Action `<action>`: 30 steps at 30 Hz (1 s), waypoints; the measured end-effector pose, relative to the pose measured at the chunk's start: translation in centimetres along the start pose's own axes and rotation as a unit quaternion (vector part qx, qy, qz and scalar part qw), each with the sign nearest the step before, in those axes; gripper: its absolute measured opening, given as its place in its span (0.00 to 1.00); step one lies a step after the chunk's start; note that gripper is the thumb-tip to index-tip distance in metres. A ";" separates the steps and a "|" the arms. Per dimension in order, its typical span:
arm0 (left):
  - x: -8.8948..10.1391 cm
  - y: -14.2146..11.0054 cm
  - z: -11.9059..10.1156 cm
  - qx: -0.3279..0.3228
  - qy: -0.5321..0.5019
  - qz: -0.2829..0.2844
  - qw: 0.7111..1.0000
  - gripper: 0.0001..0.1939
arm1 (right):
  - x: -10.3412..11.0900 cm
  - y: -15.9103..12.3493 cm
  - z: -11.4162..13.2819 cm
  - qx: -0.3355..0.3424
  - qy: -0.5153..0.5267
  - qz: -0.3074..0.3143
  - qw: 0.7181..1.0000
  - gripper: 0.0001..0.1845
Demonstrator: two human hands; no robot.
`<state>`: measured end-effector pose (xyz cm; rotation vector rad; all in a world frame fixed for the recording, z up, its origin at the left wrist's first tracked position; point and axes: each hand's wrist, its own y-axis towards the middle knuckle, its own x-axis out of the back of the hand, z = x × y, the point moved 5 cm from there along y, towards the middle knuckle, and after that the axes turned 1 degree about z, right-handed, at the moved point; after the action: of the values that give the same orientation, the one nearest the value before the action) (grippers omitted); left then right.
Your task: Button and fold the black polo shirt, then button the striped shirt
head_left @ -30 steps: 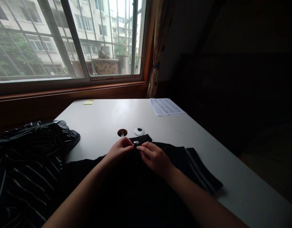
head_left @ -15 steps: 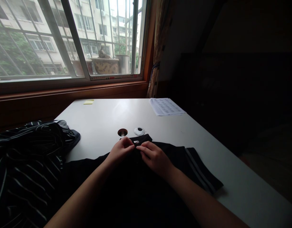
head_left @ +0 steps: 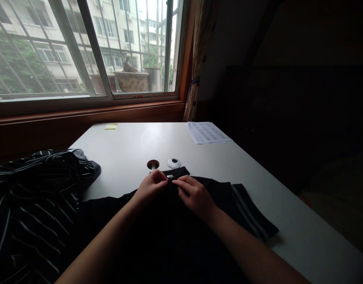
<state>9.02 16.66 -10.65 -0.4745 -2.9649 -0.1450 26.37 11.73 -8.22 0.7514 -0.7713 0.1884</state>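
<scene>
A black short-sleeved shirt (head_left: 175, 232) lies spread over the near part of the table, its collar (head_left: 181, 172) pointing away from me. Two grey stripes run along its right sleeve (head_left: 252, 213). My left hand (head_left: 151, 185) pinches the front of the collar from the left. From the right, my right hand (head_left: 196, 197) pinches the same spot, its fingertips a small gap from the left ones. Between and just beyond them shows a small white label (head_left: 170, 176) inside the collar. Any button under the fingers is too dark and small to make out.
Dark striped clothing (head_left: 36, 213) is heaped at the left. The white table (head_left: 125, 146) has a round hole (head_left: 153, 164) with its loose cover (head_left: 174, 163) beside it. Printed sheets (head_left: 209, 133) and a yellow sticky note (head_left: 110, 126) lie at the far edge, below a barred window (head_left: 134, 47).
My right fingertips have shifted slightly to the right, away from the left ones. The left hand keeps its pinch on the collar, and the shirt stays in place.
</scene>
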 end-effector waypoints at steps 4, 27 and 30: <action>-0.1 0.1 0.0 0.004 -0.037 0.013 0.999 0.13 | 0.1 0.0 0.1 0.000 -0.021 -0.005 1.000 0.17; -0.1 0.0 -0.1 0.017 -0.123 0.043 0.991 0.16 | 0.8 -0.1 0.3 0.028 -0.097 -0.043 0.994 0.12; -0.1 0.0 -0.2 0.018 -0.125 0.042 0.991 0.16 | 0.7 -0.1 0.3 0.024 -0.077 -0.040 0.996 0.13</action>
<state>9.16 16.58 -10.49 -0.6571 -3.1753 -0.0236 26.72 11.35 -7.63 0.8483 -0.8840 0.0781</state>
